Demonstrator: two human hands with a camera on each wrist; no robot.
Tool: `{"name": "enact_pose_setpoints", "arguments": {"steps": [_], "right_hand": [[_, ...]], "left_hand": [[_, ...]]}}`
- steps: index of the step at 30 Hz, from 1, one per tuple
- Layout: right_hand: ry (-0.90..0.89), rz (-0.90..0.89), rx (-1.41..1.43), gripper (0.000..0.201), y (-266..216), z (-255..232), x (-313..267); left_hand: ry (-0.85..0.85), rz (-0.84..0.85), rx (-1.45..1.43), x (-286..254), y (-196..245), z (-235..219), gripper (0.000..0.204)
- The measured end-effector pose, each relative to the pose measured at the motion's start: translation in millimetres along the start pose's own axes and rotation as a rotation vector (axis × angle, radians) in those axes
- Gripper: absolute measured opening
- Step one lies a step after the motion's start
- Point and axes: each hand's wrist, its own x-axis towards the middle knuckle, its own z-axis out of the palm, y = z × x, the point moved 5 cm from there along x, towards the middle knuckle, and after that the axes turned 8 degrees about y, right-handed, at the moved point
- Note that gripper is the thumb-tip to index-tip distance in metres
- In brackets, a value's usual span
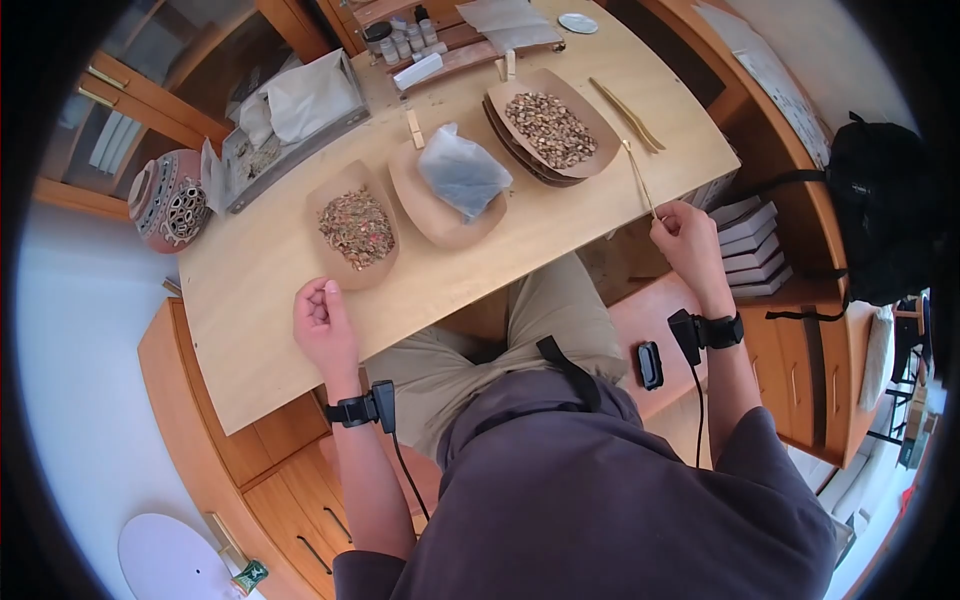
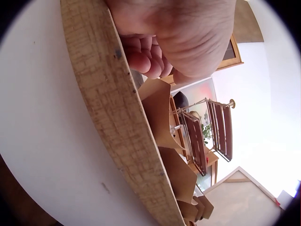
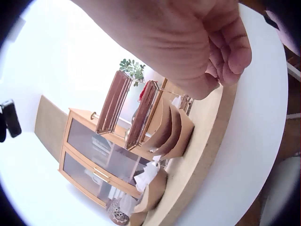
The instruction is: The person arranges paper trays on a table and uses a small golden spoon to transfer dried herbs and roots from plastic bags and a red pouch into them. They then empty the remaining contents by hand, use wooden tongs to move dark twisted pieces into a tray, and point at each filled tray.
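Note:
In the head view the left hand (image 1: 325, 325) lies at the table's front edge, fingers loosely curled, beside the near end of a paper tray of reddish mixed bits (image 1: 356, 228). No object shows in it; whether it touches the tray is unclear. The right hand (image 1: 688, 245) pinches a thin gold-coloured tool (image 1: 640, 178) that points up over the table's right edge. Both wrist views show curled fingers, of the left hand (image 2: 164, 42) and the right hand (image 3: 188, 52); the tool is hidden there. A middle tray (image 1: 440, 228) holds a translucent bag (image 1: 462, 172). Stacked trays hold brown pieces (image 1: 550, 130).
Long wooden tongs (image 1: 628, 115) lie right of the stacked trays. Behind stand a small rack with bottles (image 1: 402, 45) and a clear bin with white packets (image 1: 305, 100). A patterned pot (image 1: 170, 200) is at the left, a small round dish (image 1: 578, 23) at the back.

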Motion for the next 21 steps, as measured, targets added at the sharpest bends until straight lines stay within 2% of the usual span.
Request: {"name": "enact_pose_setpoints", "arguments": {"steps": [4,6,9,12,15,19,21], "right_hand": [[-0.016,0.221,0.220,0.020,30,1,-15],[-0.005,0.356,0.405,0.024,43,1,-27],[0.000,0.512,0.813,0.019,36,-12,-53],[0.067,0.422,0.891,0.016,11,-24,-73],[-0.065,0.299,0.869,0.014,-34,-25,-90],[-0.413,0.160,0.979,0.008,-93,13,-117],[-0.595,0.080,1.002,0.010,-130,25,-130]], "left_hand": [[-0.023,0.009,-0.038,1,3,2,0.016],[-0.036,0.003,-0.050,0,7,2,0.016],[-0.021,-0.035,-0.091,-3,13,-1,0.015],[0.056,0.000,-0.130,-7,18,-6,0.015],[-0.017,0.042,-0.160,-35,50,5,0.020],[-0.398,-0.039,-0.277,-90,131,38,0.026],[-0.565,-0.121,-0.341,-107,157,46,0.027]]}}
